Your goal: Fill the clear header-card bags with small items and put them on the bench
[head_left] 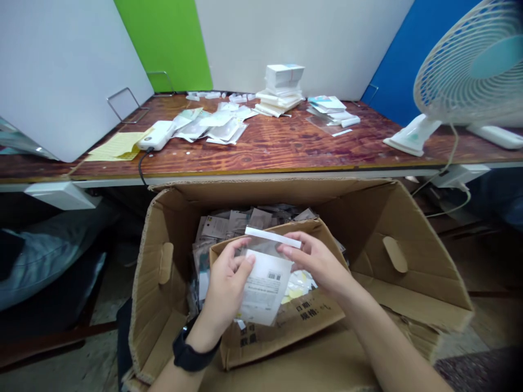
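Two forearms (379, 326), two hands (226, 277) (318, 260) pinching one packet (265, 288), two boxes (141, 288) (294, 332)

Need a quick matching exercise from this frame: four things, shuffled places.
1. White-and-clear rectangular plastic packet
2. Black wristband
3. White round-caged fan
4. Yellow paper sheets

A. Around left wrist
B. Left end of reddish-brown wooden table
C. Held by left hand and right hand
D. Right end of that table

Pairs: 1-C, 2-A, 3-D, 4-B
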`<state>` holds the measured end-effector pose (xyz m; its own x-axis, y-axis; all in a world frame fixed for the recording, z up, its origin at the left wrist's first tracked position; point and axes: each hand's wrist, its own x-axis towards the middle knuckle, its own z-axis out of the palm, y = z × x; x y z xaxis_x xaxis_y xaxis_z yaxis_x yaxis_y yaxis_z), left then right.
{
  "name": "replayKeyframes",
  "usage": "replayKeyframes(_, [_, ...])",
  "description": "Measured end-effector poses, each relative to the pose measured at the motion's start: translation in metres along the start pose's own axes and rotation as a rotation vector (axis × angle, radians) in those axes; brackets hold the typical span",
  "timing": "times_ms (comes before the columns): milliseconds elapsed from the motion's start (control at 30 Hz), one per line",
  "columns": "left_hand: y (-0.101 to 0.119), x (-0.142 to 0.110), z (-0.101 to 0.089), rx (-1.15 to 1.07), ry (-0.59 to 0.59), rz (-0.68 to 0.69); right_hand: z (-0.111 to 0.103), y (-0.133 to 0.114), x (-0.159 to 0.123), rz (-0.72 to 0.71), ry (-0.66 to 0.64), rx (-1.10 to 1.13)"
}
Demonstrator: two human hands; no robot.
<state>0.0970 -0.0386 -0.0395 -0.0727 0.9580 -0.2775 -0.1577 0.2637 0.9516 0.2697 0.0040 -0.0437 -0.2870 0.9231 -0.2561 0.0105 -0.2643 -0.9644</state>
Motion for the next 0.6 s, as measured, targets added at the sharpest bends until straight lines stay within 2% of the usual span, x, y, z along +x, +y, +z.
replayKeyframes(33, [0.000, 0.001, -0.001, -0.046, 0.015, -0.014, 0.000, 0.001, 0.000, 0.052, -0.066, 0.051])
replayKeyframes(100, [0.001, 0.001, -0.001, -0.132, 0.030, -0.043, 0.003, 0.002, -0.001, 0.071, -0.116, 0.094])
replayKeyframes(267, [0.003, 0.002, -0.002, -0.261, 0.036, -0.110, 0.007, 0.000, -0.002, -0.005, -0.060, 0.098])
replayKeyframes(433, [0.005, 0.003, -0.004, -0.256, 0.056, -0.119, 0.002, -0.004, -0.004, -0.037, -0.037, 0.029])
replayKeyframes(600, [0.009, -0.002, -0.009, -0.251, 0.048, -0.077, -0.001, -0.009, -0.011, -0.207, -0.034, -0.022])
